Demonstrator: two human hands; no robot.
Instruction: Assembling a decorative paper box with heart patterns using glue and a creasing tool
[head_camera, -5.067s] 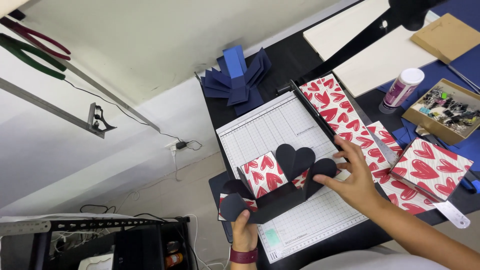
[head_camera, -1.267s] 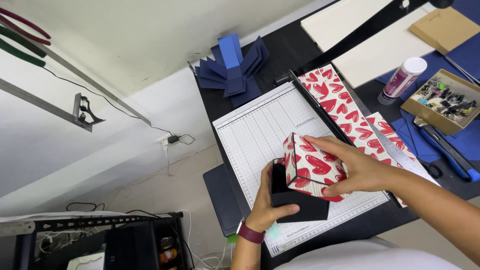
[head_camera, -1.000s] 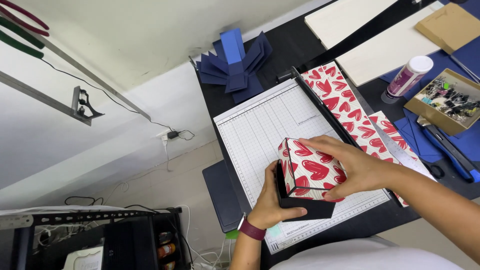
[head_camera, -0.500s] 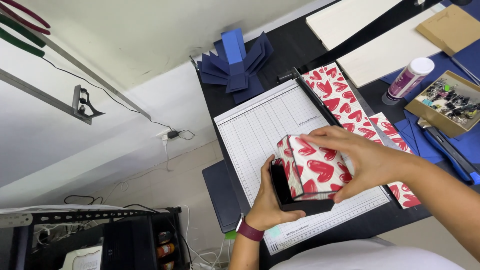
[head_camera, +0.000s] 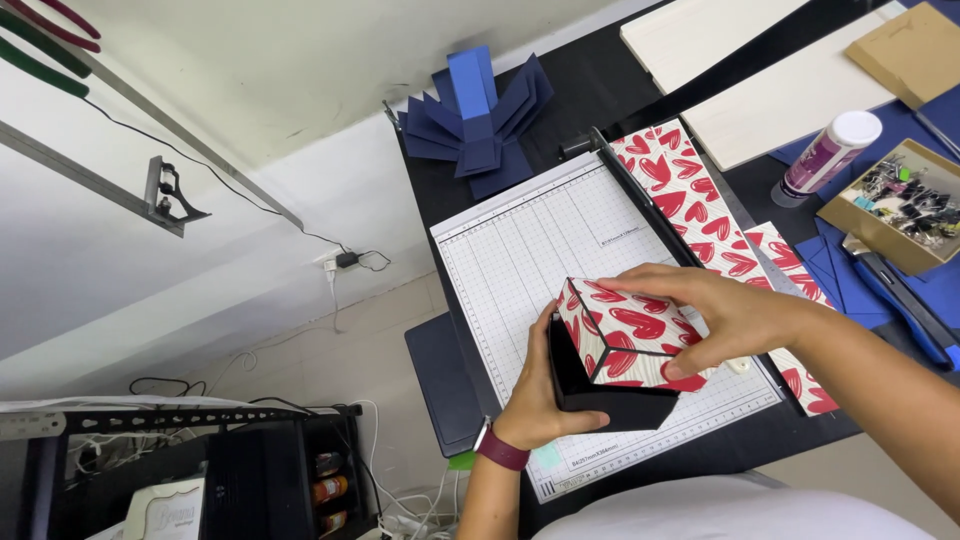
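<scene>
My left hand (head_camera: 536, 398) grips the near side of a black paper box (head_camera: 590, 390) that rests on the white gridded paper trimmer (head_camera: 530, 250). My right hand (head_camera: 725, 315) holds a white lid patterned with red hearts (head_camera: 625, 335) from above and has it seated over the top of the black box, slightly tilted. The box's inside is hidden by the lid.
Red-heart paper sheets (head_camera: 690, 200) lie right of the trimmer's blade arm. A folded blue paper piece (head_camera: 478, 115) sits at the table's far edge. A glue bottle (head_camera: 825, 155), a cardboard tray of binder clips (head_camera: 900, 205) and pale boards (head_camera: 790, 95) lie to the right.
The opened black box with heart flaps has been folded up. The heart-patterned lid has come down over it and settled lower on the box. Both hands stayed on it.
</scene>
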